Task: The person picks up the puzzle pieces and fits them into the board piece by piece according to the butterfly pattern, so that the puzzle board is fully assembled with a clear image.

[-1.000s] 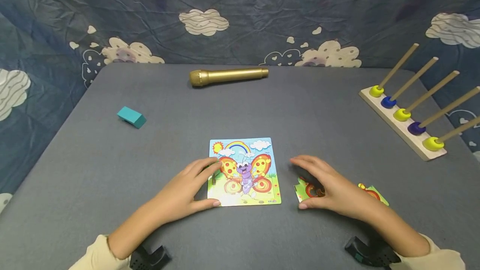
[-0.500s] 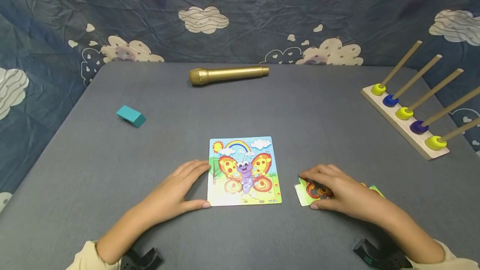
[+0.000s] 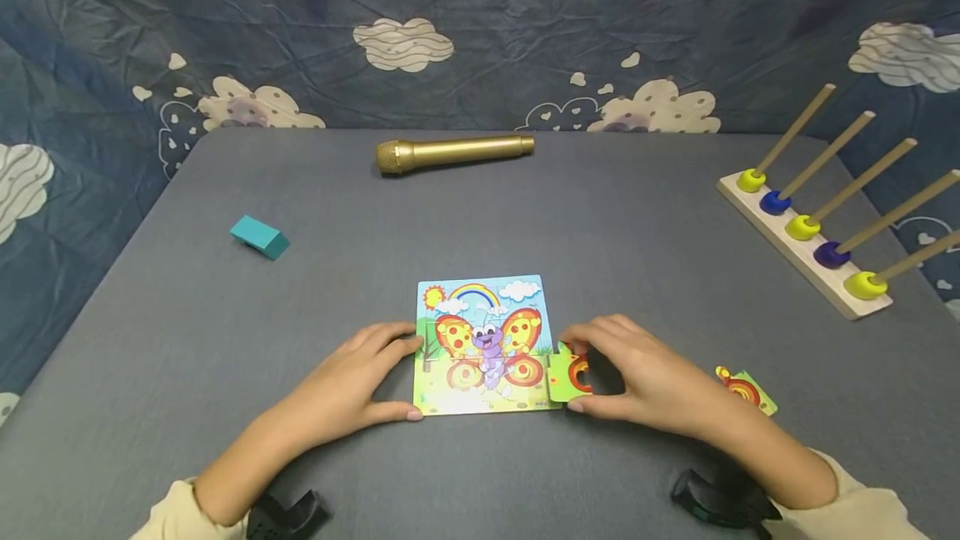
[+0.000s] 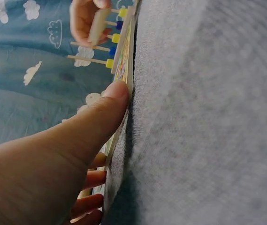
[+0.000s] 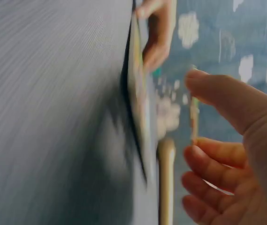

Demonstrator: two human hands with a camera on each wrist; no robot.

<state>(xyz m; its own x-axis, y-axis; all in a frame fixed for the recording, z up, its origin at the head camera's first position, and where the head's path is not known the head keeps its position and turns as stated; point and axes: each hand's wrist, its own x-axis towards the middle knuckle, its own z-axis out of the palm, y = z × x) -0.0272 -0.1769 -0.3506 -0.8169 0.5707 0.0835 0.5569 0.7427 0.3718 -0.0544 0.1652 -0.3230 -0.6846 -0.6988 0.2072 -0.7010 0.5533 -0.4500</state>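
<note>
A square butterfly puzzle [image 3: 465,397] lies flat on the grey table. My left hand [image 3: 348,386] rests at its left side, the thumb touching the near corner and the fingertips along the edge. Between thumb and fingers, my right hand [image 3: 637,373] pinches a green puzzle piece [image 3: 564,377] with a red and orange swirl. That piece overlaps the puzzle's right edge in the head view; the right wrist view shows the piece [image 5: 194,119] raised off the table. Another puzzle piece [image 3: 753,390], green with a red swirl, lies beyond the right wrist, partly covered by it.
A gold microphone [image 3: 453,152] lies at the back of the table. To the left sits a teal block [image 3: 259,237]. A wooden peg stand [image 3: 787,248] with yellow, blue and purple beads stands at the right. Cloud-patterned cloth [image 3: 480,32] hangs behind.
My right hand reached down to the piece on the table, took hold of it and carried it left to the puzzle's edge. My left hand drew back slightly from over the puzzle to its left edge.
</note>
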